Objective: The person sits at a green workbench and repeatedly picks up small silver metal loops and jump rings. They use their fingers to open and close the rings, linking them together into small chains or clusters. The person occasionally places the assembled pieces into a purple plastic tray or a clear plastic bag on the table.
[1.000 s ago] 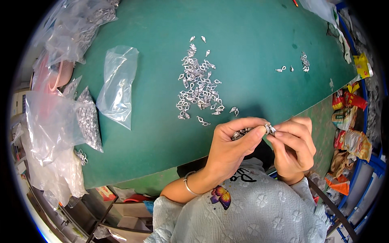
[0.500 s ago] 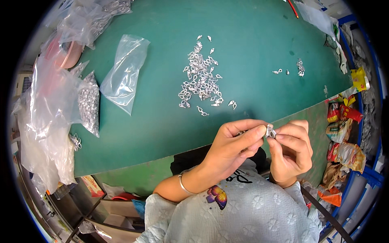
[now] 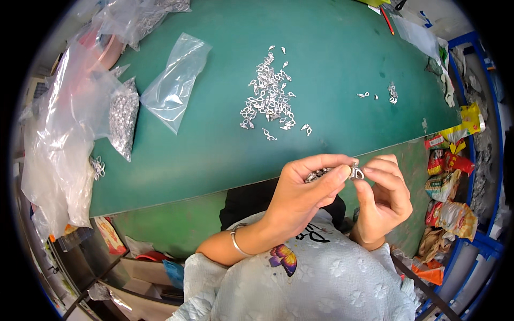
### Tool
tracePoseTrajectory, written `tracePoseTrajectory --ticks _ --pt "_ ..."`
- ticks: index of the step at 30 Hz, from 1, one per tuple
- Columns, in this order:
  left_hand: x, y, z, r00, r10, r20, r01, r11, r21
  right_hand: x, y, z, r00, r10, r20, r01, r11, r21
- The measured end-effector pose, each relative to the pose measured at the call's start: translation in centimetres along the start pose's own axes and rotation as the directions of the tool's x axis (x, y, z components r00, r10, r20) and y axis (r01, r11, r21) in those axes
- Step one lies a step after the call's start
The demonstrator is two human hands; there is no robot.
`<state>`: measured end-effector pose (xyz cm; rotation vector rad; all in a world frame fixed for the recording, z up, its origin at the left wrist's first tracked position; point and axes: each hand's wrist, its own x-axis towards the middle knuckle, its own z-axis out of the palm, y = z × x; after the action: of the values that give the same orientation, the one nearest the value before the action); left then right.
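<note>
In the head view we see both hands raised close together just in front of the near edge of the green table [image 3: 332,80]. The left hand [image 3: 305,187] is curled, and its thumb and forefinger pinch a small silver metal clasp [image 3: 356,172]; a few more silver pieces [image 3: 316,174] lie inside its palm. The right hand [image 3: 383,195] is also curled, and its fingertips press on the same clasp from the other side. The clasp is too small for us to tell where its long axis points.

Farther on the table lies a loose heap of silver clasps [image 3: 270,96], and well to its right a few single ones [image 3: 388,93]. An empty clear plastic bag [image 3: 176,83] lies left of the heap, and a filled bag of metal parts [image 3: 123,115] lies beside it.

Compared with half a second ago, the hands keep the same pinch and the heap has not changed; only the camera view has shifted a little.
</note>
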<state>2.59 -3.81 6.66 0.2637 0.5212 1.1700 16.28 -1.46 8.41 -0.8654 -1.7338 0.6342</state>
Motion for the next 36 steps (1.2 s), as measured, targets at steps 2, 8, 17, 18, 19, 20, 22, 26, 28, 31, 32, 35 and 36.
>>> tracePoseTrajectory --ticks 2,8,17,18,19,20,22,26,28,31,32,35,36 --pt "-0.2 0.1 0.3 1.000 0.009 0.015 -0.009 1.000 -0.013 -0.3 -0.2 -0.1 1.000 -0.001 -0.005 0.001 1.000 -0.006" --pt "-1.0 -0.1 0.3 0.999 0.009 0.053 -0.004 0.996 -0.085 -0.7 -0.4 0.1 1.000 0.017 -0.019 -0.016 0.999 0.040" --pt "-1.4 -0.2 0.7 0.998 -0.003 0.058 0.012 0.986 -0.166 -0.4 -0.5 0.9 0.990 0.144 -0.012 -0.136 0.955 0.262" --pt "-1.5 -0.1 0.7 0.997 0.009 0.071 0.004 0.984 -0.177 -0.3 -0.5 0.8 0.991 0.134 0.013 -0.133 0.959 0.250" --pt "-1.5 -0.1 0.7 0.996 0.020 0.083 -0.004 0.982 -0.189 -0.3 -0.6 0.8 0.990 0.143 0.015 -0.142 0.957 0.252" --pt "-1.5 -0.1 0.8 0.998 0.017 0.060 -0.005 0.982 -0.186 -0.3 -0.6 0.9 0.988 0.153 0.017 -0.152 0.955 0.254" --pt "-1.6 0.0 1.1 1.000 0.012 0.008 -0.011 0.983 -0.182 -0.3 -0.5 0.9 0.985 0.170 0.022 -0.170 0.946 0.278" --pt "-1.6 0.0 1.1 1.000 0.003 -0.009 -0.005 0.980 -0.197 -0.6 0.1 0.9 0.979 0.201 0.017 -0.194 0.913 0.360" --pt "-1.6 0.1 1.1 1.000 0.010 -0.007 -0.011 0.974 -0.224 -0.6 0.1 1.1 0.974 0.225 0.009 -0.210 0.895 0.394" --pt "-1.6 0.1 1.2 0.999 0.001 -0.038 -0.009 0.976 -0.218 -0.5 0.0 1.4 0.966 0.260 0.011 -0.239 0.874 0.424" --pt "-1.7 0.1 1.1 0.999 0.001 -0.033 -0.008 0.977 -0.214 -0.5 0.0 1.5 0.965 0.263 0.016 -0.244 0.871 0.427" --pt "-1.8 0.3 1.0 1.000 -0.009 -0.021 0.004 0.978 -0.210 -0.3 -0.3 1.6 0.958 0.286 0.019 -0.267 0.867 0.421" --pt "-1.9 0.4 1.0 0.999 -0.019 -0.026 0.013 0.977 -0.211 -0.3 -0.3 1.8 0.954 0.298 0.019 -0.278 0.863 0.422"
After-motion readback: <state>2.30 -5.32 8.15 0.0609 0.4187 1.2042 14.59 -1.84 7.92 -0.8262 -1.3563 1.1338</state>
